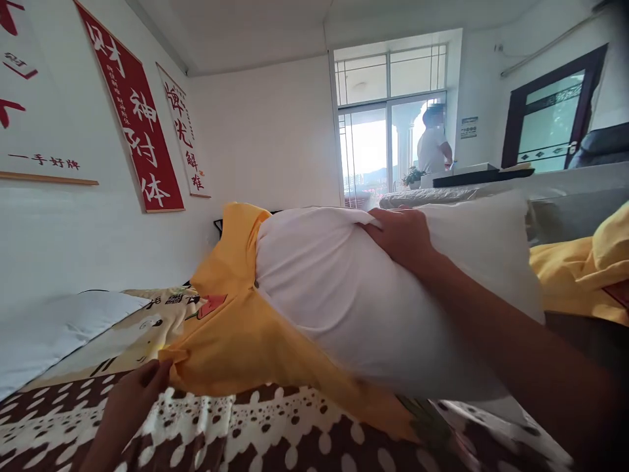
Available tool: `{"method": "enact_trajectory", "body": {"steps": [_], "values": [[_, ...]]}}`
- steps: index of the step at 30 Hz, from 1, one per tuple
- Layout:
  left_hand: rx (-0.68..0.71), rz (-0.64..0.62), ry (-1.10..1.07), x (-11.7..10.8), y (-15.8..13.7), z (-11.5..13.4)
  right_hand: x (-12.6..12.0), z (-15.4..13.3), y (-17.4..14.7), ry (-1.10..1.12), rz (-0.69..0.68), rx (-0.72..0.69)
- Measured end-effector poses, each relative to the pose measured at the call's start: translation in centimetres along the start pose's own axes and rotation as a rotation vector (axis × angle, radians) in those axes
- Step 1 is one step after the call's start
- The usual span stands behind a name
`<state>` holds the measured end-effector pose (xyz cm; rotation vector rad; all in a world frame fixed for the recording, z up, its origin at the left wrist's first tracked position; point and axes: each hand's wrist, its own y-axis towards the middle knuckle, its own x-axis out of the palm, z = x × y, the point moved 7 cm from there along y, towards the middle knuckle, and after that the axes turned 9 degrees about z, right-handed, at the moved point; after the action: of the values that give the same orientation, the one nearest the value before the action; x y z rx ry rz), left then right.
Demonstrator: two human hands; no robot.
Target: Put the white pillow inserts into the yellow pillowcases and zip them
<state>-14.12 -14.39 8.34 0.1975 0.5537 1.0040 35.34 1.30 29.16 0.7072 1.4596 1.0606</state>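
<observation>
A white pillow [314, 288] lies across the middle, its left part inside a yellow pillowcase [221, 341]. My left hand [140, 393] pinches the lower left corner of the pillowcase. Further up and to the right, my right hand [403, 236] grips the upper edge of the pillow, with a fold of white cloth between thumb and fingers. The right end of the pillow sticks out of the case, partly behind my right forearm. Below the pillow, a loose flap of yellow cloth hangs to the right.
A brown-and-white patterned bedspread [275, 432] lies underneath. Another white pillow [59, 334] is at far left, and more yellow cloth [570, 269] at right. Hanging scrolls [140, 124] line the left wall. A person [432, 144] stands near the window at the back.
</observation>
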Motion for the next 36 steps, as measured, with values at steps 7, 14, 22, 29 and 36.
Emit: {"method": "enact_trajectory", "body": {"steps": [7, 14, 22, 29, 36], "values": [[0.257, 0.446, -0.165, -1.2, -6.4, 7.3, -0.6, -5.1, -12.0, 0.234, -0.006, -0.606], [0.408, 0.206, -0.656, 2.3, -12.8, 16.9, -2.2, -8.2, -15.9, 0.349, 0.195, -0.716], [0.726, -0.173, 0.283, 11.9, -6.9, 18.4, -3.9, -13.8, -15.1, 0.31, 0.213, -0.54], [0.679, -0.098, 0.531, 14.9, -3.8, 17.7, 4.0, -17.2, -12.9, 0.352, -0.206, -0.548], [0.595, -0.132, 0.702, 18.5, -1.1, 19.3, 5.9, -16.7, -12.1, 0.436, -0.272, -0.561]]}}
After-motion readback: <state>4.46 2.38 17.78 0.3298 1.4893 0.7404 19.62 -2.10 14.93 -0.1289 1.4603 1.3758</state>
